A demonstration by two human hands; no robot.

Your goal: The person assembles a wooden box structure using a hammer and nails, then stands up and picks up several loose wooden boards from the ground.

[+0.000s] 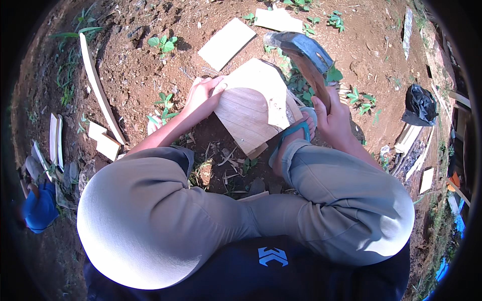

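- Brown earth [135,70]: ground on all sides.
- Pale, angular wooden workpiece [244,108]: centre, over the earth.
- Steel-headed hammer with brown wooden handle [312,67]: beside the workpiece's upper right.
- Right hand [334,114]: closed around the hammer's handle.
- Left hand [205,94]: clasping the workpiece's left edge.

Right fingers [337,102] curl while left fingers [205,84] point inward
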